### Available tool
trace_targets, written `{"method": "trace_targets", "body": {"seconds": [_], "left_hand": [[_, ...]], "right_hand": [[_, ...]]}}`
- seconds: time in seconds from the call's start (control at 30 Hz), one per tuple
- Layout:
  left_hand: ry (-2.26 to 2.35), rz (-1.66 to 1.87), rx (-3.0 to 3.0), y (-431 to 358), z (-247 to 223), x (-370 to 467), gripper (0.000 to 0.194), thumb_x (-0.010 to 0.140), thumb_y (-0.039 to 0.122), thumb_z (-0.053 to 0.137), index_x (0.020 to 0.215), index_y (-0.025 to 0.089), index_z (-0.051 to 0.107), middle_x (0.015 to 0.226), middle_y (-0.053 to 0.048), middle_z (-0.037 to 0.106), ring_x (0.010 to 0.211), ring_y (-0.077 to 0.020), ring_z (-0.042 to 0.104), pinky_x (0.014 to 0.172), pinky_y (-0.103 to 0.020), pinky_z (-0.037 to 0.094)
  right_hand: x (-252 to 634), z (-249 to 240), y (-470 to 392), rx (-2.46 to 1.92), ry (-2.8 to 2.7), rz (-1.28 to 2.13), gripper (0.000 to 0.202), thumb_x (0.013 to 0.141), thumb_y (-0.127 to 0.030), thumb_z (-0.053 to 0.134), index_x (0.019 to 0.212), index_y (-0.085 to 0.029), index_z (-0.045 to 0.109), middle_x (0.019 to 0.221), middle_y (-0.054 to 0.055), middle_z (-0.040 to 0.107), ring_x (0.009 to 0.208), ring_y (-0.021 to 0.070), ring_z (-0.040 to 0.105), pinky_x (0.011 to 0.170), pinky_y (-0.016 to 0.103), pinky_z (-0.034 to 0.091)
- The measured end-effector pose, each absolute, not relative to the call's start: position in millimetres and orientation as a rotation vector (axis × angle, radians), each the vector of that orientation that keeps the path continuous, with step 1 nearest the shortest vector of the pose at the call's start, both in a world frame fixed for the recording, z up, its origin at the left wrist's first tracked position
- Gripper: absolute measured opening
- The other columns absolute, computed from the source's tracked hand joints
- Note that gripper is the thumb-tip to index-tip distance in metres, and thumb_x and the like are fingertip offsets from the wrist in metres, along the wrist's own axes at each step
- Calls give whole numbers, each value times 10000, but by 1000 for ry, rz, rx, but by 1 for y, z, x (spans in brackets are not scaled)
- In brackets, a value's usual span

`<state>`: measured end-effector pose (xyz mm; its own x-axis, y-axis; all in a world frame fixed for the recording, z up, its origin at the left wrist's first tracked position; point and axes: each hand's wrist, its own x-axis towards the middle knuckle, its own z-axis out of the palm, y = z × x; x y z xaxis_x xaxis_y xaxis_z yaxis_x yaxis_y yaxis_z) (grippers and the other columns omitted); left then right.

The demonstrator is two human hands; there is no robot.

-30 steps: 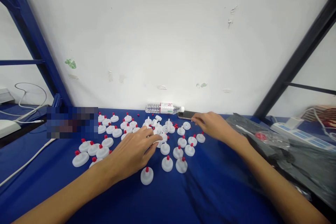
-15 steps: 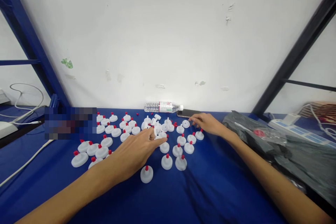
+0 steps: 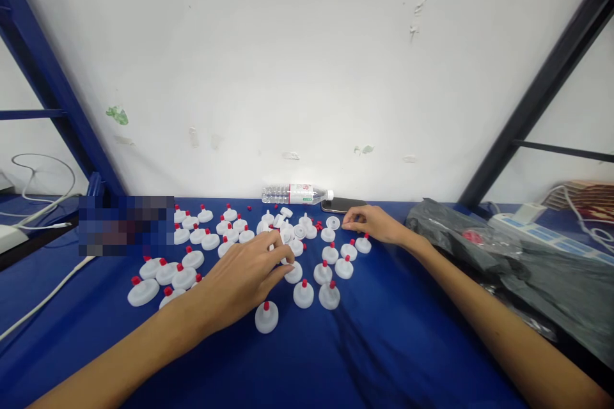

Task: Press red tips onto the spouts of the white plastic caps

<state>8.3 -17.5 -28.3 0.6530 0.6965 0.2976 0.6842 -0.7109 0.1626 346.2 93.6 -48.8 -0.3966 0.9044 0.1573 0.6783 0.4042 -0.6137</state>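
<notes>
Red-tipped pieces (image 3: 185,278): stood on the tabletop (image 3: 393,345), mostly at left.
Left hand (image 3: 247,275): our grip was narrow, near centre; we couldn't tell whether it held anything.
Loose white pieces (image 3: 286,212): lay heaped just beyond it.
White disc (image 3: 332,223): lay right of those.
Right hand (image 3: 377,222): our grip was narrow beside the disc, contents unclear; we judged a light, low pinch best, toppling nothing.

White on the round caps (image 3: 267,321), red on many tips (image 3: 267,306); deep blue across the desk (image 3: 412,332); grey on the bag (image 3: 542,275) at right; off-white on the far wall (image 3: 297,64).
</notes>
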Motion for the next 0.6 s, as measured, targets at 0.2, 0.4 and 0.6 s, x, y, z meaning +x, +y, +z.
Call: {"method": "trace_targets", "body": {"seconds": [0.2, 0.4, 0.6], "left_hand": [[1209, 851, 2514, -27, -19, 11, 67, 997, 264, 467, 935, 240, 468, 1124, -24, 685, 808, -170, 647, 669, -299, 476], [1223, 901, 2354, -25, -16, 14, 90, 1012, 315, 454, 1001, 245, 510, 840, 33, 688, 567, -125, 579, 527, -264, 427], [1201, 983, 2262, -25, -13, 18, 161, 1040, 343, 454, 1001, 243, 575, 990, 14, 677, 711, -122, 602, 572, -239, 457]], "right_hand": [[352, -27, 86, -1351, -2002, 559, 255, 839, -454, 727, 872, -201, 718, 817, 40, 768, 738, 205, 740, 751, 319, 568], [325, -7, 59, -1249, -1853, 286, 210, 882, -386, 717, 1028, -239, 758, 945, 36, 769, 823, 204, 713, 758, 325, 543], [283, 4, 18, -1025, -1859, 176, 112, 897, -348, 748, 963, -265, 785, 879, 5, 748, 698, 157, 638, 682, 298, 507]]}}
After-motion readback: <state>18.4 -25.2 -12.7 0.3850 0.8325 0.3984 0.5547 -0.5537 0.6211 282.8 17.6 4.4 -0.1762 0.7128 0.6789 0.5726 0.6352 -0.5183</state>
